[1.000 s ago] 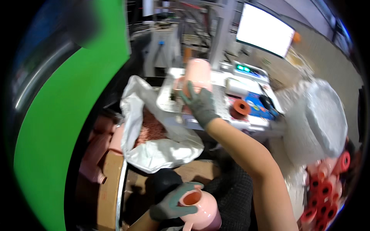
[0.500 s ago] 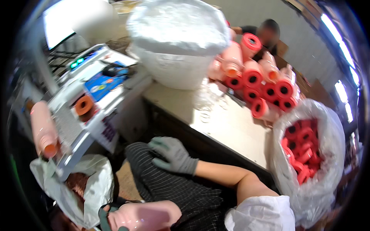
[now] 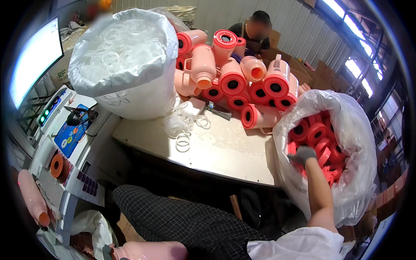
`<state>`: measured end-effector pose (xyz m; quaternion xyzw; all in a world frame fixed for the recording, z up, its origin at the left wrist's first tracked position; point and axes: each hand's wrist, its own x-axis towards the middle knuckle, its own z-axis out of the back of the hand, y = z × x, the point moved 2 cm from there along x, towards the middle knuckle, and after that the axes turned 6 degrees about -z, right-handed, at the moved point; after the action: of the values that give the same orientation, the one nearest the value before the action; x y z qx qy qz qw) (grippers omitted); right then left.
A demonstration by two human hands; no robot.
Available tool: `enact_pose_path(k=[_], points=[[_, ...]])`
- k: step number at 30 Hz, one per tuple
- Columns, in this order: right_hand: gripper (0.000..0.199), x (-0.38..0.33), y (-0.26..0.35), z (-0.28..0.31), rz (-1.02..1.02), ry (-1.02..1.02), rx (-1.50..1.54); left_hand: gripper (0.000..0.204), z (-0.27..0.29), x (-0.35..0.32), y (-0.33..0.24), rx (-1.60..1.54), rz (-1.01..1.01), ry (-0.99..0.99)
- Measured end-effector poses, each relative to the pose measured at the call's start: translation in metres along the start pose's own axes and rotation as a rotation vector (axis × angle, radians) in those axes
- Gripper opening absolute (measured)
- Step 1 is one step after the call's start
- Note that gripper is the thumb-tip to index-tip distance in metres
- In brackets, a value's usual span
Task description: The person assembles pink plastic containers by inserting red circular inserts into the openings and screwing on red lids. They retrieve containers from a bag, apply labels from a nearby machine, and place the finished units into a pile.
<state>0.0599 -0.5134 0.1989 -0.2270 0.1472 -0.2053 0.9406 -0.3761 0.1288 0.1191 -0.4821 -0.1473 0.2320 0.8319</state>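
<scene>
My right hand, in a grey glove, reaches down into a clear plastic bag full of red ring-shaped caps. Its fingers are curled among the caps, so whether they hold one is hidden. At the bottom edge only a sliver of my left hand, also gloved, shows, gripping a pink flask body that lies sideways over my lap in checked trousers.
A steel table carries a heap of pink flask bodies with red ends, loose clear rings and a big white sack of rings. A machine with a blue panel stands left, with another pink flask. A person sits beyond the table.
My right hand has left the table's near edge and gone right, into the bag of red caps. The view has swung further right. My left hand keeps the pink flask.
</scene>
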Motion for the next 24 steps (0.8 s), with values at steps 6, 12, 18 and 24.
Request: enact_pose_path(k=[6, 12, 18, 24], points=[[0.055, 0.035, -0.013, -0.05, 0.069, 0.046, 0.094, 0.066, 0.002, -0.001, 0.006, 0.021, -0.01, 0.032], [0.055, 0.073, -0.057, -0.1, 0.083, 0.006, 0.351, 0.065, 0.018, -0.026, 0.035, 0.225, -0.03, -0.015], [0.036, -0.028, 0.095, 0.065, 0.524, -0.822, 0.825, 0.04, 0.032, -0.055, 0.085, -0.24, 0.028, -0.6], [0.048, -0.272, 0.349, 0.086, 1.323, -0.058, 1.527, 0.043, -0.055, -0.051, 0.057, 0.12, 0.115, -0.824]])
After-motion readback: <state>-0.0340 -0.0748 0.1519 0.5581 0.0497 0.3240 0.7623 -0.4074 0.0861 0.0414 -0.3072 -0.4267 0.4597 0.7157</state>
